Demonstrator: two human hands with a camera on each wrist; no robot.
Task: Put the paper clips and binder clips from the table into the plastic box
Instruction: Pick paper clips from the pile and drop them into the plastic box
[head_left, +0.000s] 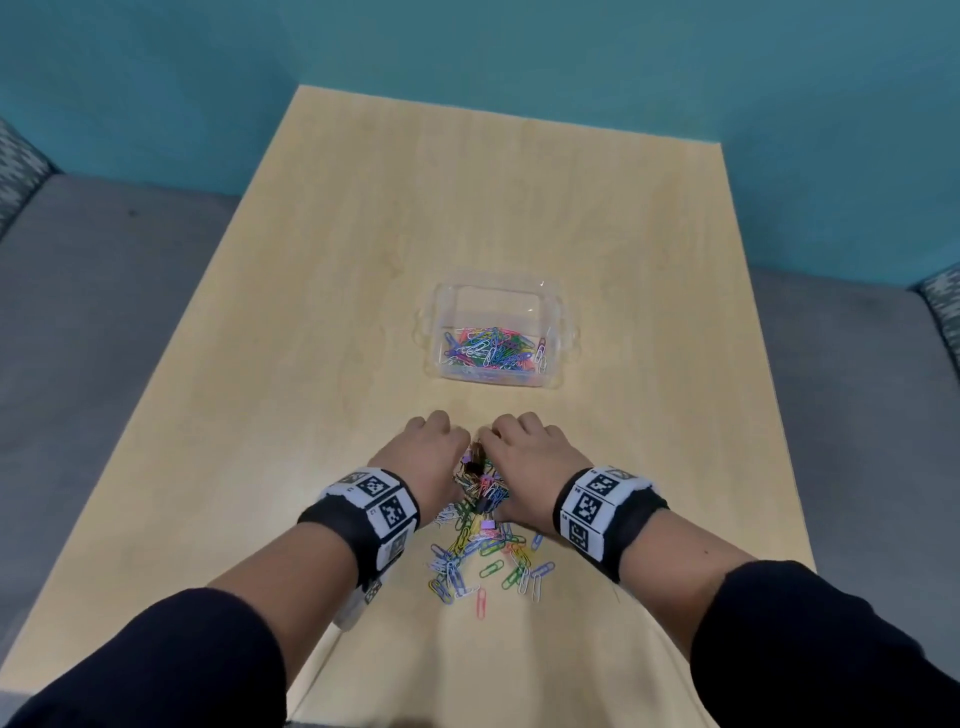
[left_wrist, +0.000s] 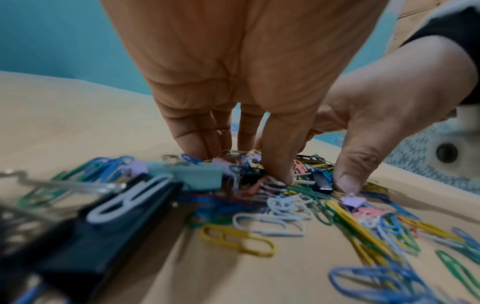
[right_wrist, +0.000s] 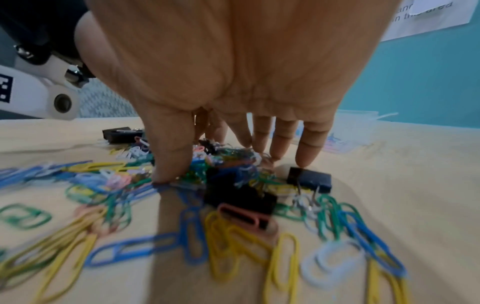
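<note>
Lying near the front edge of the table (head_left: 322, 291), a heap of coloured paper clips (head_left: 483, 558) mixed with binder clips (head_left: 475, 470) is flanked by both hands. The left hand (head_left: 428, 447) is set at the heap's left side, the right hand (head_left: 524, 449) at its right, with knuckles nearly touching at the far end. In the wrist views the fingers of each hand point down, only lightly bent, with the tips pressed into the clips; nothing is seen to be clamped in either hand. A black binder clip (right_wrist: 309, 179) lies just under the right hand's outer fingertips (right_wrist: 307, 152). The clear plastic box (head_left: 496, 332) stands at the table's middle, beyond the hands, with paper clips already inside along its near wall.
</note>
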